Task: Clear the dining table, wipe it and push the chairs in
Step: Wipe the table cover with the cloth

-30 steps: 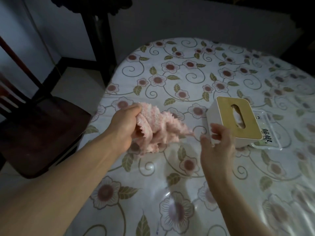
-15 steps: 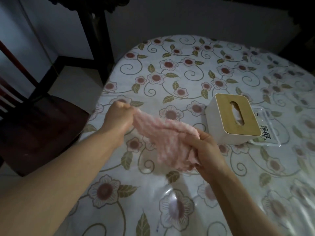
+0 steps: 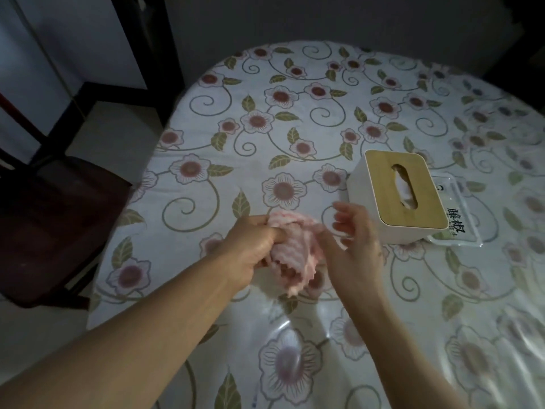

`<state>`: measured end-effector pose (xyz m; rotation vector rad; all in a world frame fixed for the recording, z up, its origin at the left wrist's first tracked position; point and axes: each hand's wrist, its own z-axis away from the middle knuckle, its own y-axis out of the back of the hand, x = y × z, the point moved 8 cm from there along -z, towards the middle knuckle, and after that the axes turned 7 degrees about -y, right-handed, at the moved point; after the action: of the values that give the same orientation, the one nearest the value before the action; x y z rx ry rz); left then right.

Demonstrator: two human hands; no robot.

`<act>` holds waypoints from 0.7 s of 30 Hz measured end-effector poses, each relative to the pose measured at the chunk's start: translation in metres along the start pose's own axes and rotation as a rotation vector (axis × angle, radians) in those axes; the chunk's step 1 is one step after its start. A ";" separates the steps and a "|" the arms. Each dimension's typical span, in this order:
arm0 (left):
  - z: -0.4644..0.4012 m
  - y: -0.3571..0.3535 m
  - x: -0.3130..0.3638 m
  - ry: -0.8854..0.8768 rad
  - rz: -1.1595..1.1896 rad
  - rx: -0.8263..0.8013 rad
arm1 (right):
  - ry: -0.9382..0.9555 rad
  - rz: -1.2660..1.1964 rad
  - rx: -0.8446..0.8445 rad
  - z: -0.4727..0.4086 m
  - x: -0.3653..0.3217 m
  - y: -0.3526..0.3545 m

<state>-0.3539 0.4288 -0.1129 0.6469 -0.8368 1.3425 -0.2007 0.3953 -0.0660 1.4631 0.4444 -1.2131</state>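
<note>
Left hand (image 3: 253,246) gripped bunched fluffy pink cloth (image 3: 290,255), forearm stretched forward. Right hand (image 3: 352,246) sat just beside it, fingers (image 3: 343,211) loosely spread, blurred.

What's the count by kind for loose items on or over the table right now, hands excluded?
Pink cloth, gripped by the left hand above the table: 1
Tissue box, white with a wooden lid: 1
Clear plastic packet with printed characters, beside the box: 1
Total: 3
The right hand holds nothing.
</note>
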 end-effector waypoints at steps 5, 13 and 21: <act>-0.005 -0.028 -0.006 0.025 0.152 -0.072 | 0.001 -0.141 -0.272 0.006 0.017 -0.041; -0.030 0.051 0.027 -0.321 -0.601 0.310 | 0.231 0.455 0.019 -0.067 0.032 -0.039; -0.042 0.090 -0.011 -0.478 -1.111 0.327 | 0.265 0.746 -0.060 -0.096 0.065 -0.085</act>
<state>-0.4372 0.4690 -0.1516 1.4539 -0.4585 0.2909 -0.2025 0.4842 -0.1794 1.5411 0.0801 -0.4137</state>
